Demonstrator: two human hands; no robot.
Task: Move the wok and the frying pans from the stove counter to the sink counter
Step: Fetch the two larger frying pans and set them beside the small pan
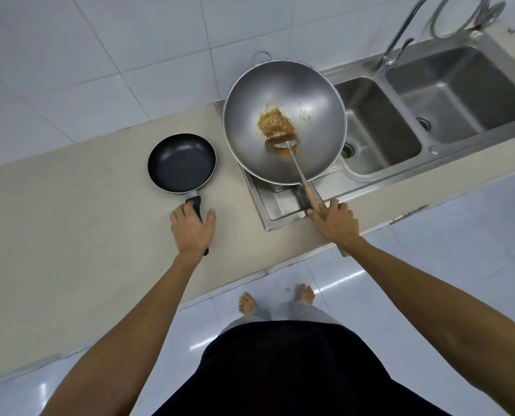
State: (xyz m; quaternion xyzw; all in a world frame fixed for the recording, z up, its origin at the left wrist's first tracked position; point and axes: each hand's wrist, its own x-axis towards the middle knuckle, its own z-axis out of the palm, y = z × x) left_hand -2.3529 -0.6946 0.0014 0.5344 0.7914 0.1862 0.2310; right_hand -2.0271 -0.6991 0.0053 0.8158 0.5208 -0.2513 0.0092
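Left hand laid over pan handle, fingers spread, not clearly clamped. Right hand closed on wooden handle at wok; probably wok's own, partly hidden. Pan on counter left of wok; wok on drainboard beside sink, spatula and food scraps inside. Step: setting down. Next: let go both, keep wok from tipping.

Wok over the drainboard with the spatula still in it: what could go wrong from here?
1. The wok overhangs the sink basin; if it is set down there, its round bottom may tip and spill the noodles.
2. The spatula lies loose in the wok and could slide out.
3. The left hand looks open over the frying pan handle; lifting now might drop it.
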